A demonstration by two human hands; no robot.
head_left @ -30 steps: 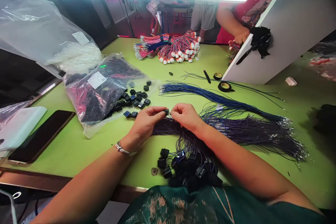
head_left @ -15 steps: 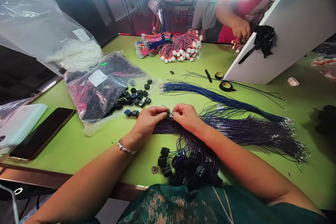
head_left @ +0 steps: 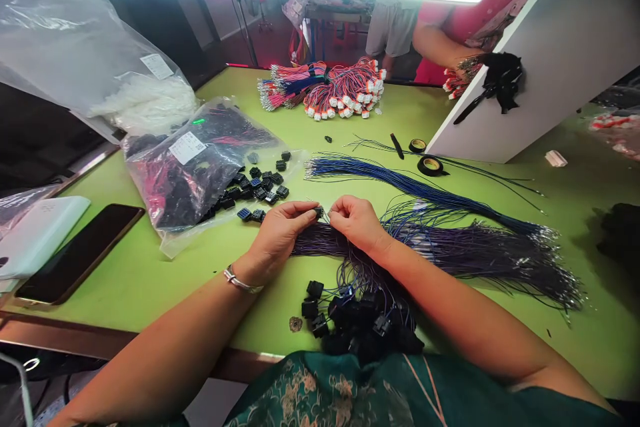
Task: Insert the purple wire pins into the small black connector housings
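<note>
Since the frame half a second back: across the desk [head_left: 120, 280], the co-worker's arm [head_left: 437, 43] shifts, its hand now lost from sight by the divider [head_left: 530, 73]. Near side almost unchanged; the right fingertips sit a touch farther off the small black plug [head_left: 319, 213].

Left hand [head_left: 281, 227]: thumb and fingers pinched narrow on that plug, raised between both hands above the desk. Right hand [head_left: 356, 220]: fingers closed in a fine pinch, seemingly on a thin wire [head_left: 327, 215]; whether its end touches the plug, cannot tell. Fingertip grips probably because both pieces are tiny, and to leave the plug's right side uncovered.

Loose plugs [head_left: 260, 193] lie at the mouth of the clear bag [head_left: 170, 197], just beyond the left hand, likely for easy reach. Dark wires [head_left: 475, 253] spread rightward, silvery ends outward, handy for the right. Wired plugs [head_left: 350, 312] heap close to the body, perhaps to keep them apart from the loose ones.
</note>
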